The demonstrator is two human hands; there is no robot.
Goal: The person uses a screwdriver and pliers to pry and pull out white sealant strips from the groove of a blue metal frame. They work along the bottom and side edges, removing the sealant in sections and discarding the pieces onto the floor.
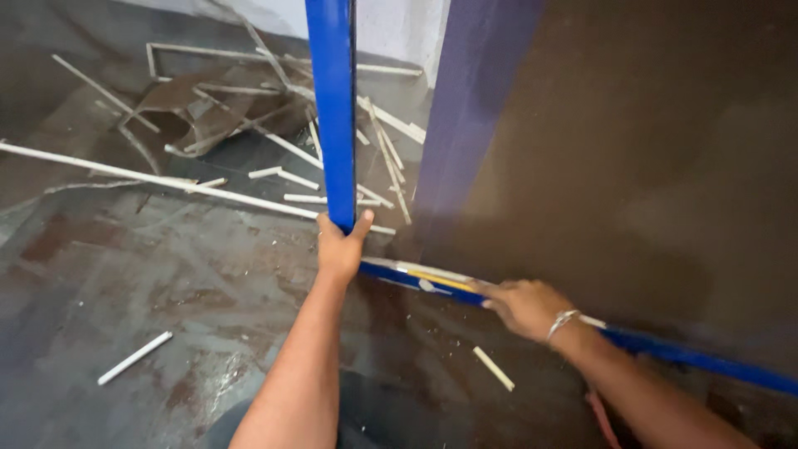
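left hand grips upright blue strip; right hand on bottom blue strip

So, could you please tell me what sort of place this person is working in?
Probably a workshop or a site where panels get framed. The left hand grips an upright blue frame bar, the right hand presses on the bottom blue rail, and white strip offcuts litter the stained floor.

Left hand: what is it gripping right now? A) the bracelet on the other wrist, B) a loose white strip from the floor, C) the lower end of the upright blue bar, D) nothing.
C: the left hand wraps the bottom of the upright blue bar, while the right hand presses on the lower blue bar.
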